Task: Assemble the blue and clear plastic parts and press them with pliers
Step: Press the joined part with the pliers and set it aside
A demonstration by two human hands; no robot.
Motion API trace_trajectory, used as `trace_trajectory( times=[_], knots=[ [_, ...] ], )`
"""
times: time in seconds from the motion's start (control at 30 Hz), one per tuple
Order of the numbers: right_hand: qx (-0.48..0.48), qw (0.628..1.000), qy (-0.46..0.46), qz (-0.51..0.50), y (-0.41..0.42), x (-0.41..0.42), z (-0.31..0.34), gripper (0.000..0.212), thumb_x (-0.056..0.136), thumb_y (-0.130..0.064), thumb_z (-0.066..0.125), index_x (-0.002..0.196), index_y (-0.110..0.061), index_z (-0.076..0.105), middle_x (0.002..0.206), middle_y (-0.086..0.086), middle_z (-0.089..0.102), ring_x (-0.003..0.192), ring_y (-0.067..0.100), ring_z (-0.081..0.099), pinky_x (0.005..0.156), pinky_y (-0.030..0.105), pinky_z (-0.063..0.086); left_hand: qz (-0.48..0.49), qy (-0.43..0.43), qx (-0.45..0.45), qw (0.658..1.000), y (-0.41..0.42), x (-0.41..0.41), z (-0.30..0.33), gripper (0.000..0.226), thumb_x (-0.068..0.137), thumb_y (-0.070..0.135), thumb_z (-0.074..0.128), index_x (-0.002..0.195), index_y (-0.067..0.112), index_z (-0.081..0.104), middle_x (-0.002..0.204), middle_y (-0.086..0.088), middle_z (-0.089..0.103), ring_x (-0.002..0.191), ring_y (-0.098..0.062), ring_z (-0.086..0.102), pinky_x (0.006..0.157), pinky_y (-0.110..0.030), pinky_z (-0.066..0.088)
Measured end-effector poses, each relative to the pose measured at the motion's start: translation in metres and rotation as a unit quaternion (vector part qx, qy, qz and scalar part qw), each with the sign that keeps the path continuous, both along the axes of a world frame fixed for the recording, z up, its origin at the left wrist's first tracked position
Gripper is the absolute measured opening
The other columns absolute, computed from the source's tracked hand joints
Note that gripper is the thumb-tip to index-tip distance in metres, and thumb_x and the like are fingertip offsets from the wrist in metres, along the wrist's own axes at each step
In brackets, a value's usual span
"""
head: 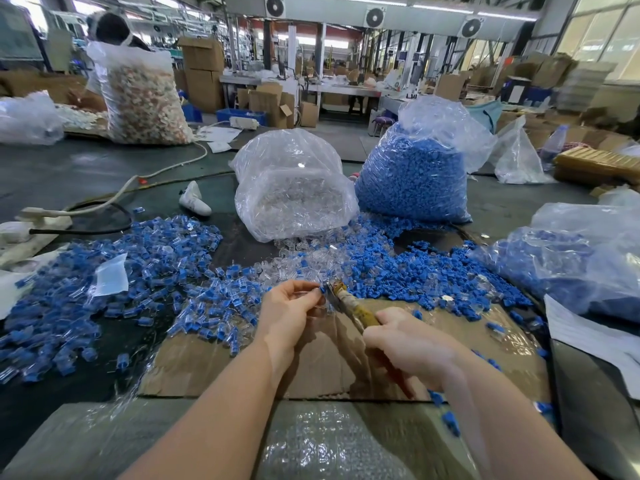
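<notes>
Head view shows the small blue part (321,291) mostly hidden between the left hand's (289,308) fingertips and the pliers (349,306); whether its clear half is fitted cannot be told. Both forearms hover over a flattened cardboard sheet (221,362) on the dark factory floor. Beyond the cardboard stand a bag of clear parts (294,192) and a bag of blue parts (412,178). The left hand pinches the part; the right hand (412,344) grips the plier handles.

Blue plastic parts (408,174) bagged at one o'clock, clear parts (294,202) at twelve (milky through plastic); yellow-handled pliers (360,311); brown cardboard (214,362); white shoe (194,199).
</notes>
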State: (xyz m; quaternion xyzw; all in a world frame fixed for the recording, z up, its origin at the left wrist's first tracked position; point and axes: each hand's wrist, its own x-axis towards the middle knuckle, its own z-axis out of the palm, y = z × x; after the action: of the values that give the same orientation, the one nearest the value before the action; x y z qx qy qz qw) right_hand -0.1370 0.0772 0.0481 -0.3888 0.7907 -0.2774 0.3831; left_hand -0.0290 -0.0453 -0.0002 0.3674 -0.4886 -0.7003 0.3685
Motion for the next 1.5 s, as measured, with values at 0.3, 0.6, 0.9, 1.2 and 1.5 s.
trace_trajectory(
  times=[0.3, 0.6, 0.9, 1.2, 1.5],
  knots=[
    [0.001, 0.997, -0.072, 0.036, 0.006, 0.005, 0.012, 0.008, 0.083, -0.006, 0.044, 0.080, -0.012, 0.048, 0.082, 0.013, 0.054, 0.072, 0.025, 0.055, 0.068, 0.037, 0.045, 0.015, -0.065, -0.031, 0.997, -0.003, 0.001, 0.004, 0.007, 0.088, 0.005, 0.061, 0.091, 0.009, 0.065, 0.072, -0.010, 0.062, 0.054, -0.016, 0.055, 0.050, -0.030, 0.044],
    [-0.016, 0.995, -0.093, 0.037, 0.007, 0.007, 0.014, 0.009, 0.082, -0.003, 0.045, 0.086, -0.010, 0.047, 0.089, 0.016, 0.052, 0.082, 0.028, 0.053, 0.073, 0.042, 0.043, 0.037, -0.077, -0.048, 0.995, -0.005, -0.007, 0.002, 0.015, 0.086, -0.001, 0.061, 0.079, 0.012, 0.064, 0.073, -0.008, 0.065, 0.056, -0.011, 0.057, 0.049, -0.019, 0.046],
    [-0.017, 0.998, -0.004, 0.062, 0.008, 0.010, 0.013, 0.008, 0.084, -0.005, 0.040, 0.082, -0.012, 0.044, 0.078, 0.010, 0.046, 0.067, 0.020, 0.043, 0.062, 0.033, 0.034, 0.046, -0.065, -0.033, 0.996, 0.000, -0.009, -0.001, 0.013, 0.086, -0.002, 0.060, 0.085, 0.009, 0.065, 0.071, -0.006, 0.063, 0.058, -0.011, 0.056, 0.050, -0.018, 0.044],
    [-0.032, 0.998, -0.021, 0.045, 0.010, 0.011, 0.009, 0.010, 0.083, -0.005, 0.046, 0.078, -0.013, 0.049, 0.068, 0.002, 0.047, 0.055, 0.013, 0.041, 0.050, 0.026, 0.032, 0.058, -0.054, -0.006, 0.997, 0.008, -0.007, 0.002, 0.016, 0.087, -0.004, 0.056, 0.084, 0.009, 0.064, 0.069, -0.007, 0.061, 0.053, -0.010, 0.055, 0.044, -0.015, 0.046],
    [-0.084, 0.970, 0.211, -0.086, 0.007, -0.009, -0.008, 0.041, 0.080, -0.015, 0.058, 0.120, -0.010, 0.052, 0.105, 0.002, 0.057, 0.093, 0.020, 0.055, 0.080, 0.035, 0.051, 0.124, -0.270, -0.252, 0.921, 0.005, 0.013, 0.008, 0.006, 0.092, 0.017, 0.057, 0.091, 0.018, 0.063, 0.074, 0.009, 0.060, 0.059, -0.006, 0.054, 0.045, -0.011, 0.038]
  ],
)
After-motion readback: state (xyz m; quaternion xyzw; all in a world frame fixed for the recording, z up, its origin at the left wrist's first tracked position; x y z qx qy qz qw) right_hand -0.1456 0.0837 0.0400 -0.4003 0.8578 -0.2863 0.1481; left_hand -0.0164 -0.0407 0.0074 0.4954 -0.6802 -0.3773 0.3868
